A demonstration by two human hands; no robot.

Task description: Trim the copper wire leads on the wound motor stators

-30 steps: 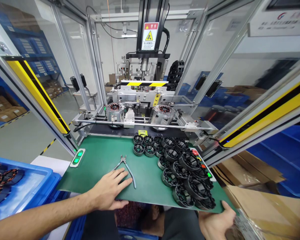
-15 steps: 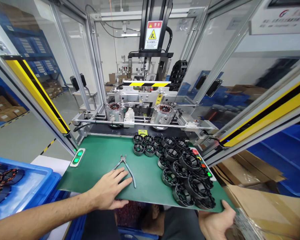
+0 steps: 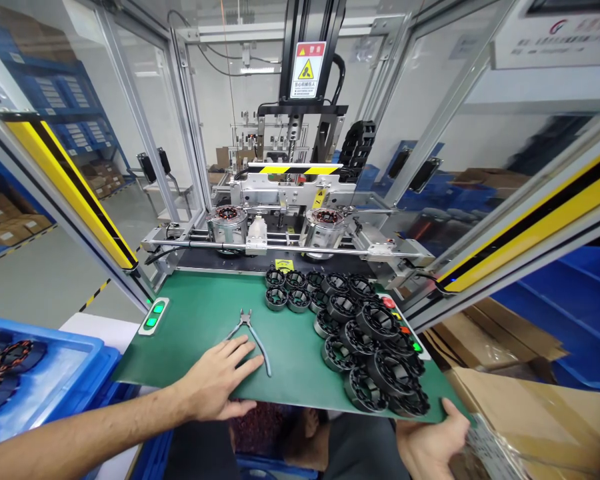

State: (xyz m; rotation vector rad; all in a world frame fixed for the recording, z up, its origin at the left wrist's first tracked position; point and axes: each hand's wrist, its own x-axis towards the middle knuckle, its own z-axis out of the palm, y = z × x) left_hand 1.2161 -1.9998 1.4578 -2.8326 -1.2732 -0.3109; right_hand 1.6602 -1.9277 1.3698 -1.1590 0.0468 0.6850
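My left hand (image 3: 225, 377) lies palm down on the front edge of the green tabletop (image 3: 190, 333), fingers stretched out. Its fingertips cover part of one handle of the cutting pliers (image 3: 246, 323), which lie with legs spread and jaws pointing away from me. At the front right corner, my right hand (image 3: 435, 437) holds the tabletop's edge, thumb on top and the other fingers hidden beneath. Just left of that hand are several black slotted rings, like motor stator cores (image 3: 365, 390), some stacked on others.
Behind the tabletop stands a machine with two metal holders (image 3: 324, 233), each bearing a copper-wound stator. A green-lit button panel (image 3: 155, 316) is at left, another with a red button (image 3: 388, 303) at right. A blue tray (image 3: 75, 353) of wound stators and cardboard boxes (image 3: 540, 413) flank the table.
The view has shifted very slightly. Both hands, the pliers and the black rings stay in place, while the metal holders in the machine look turned a little.
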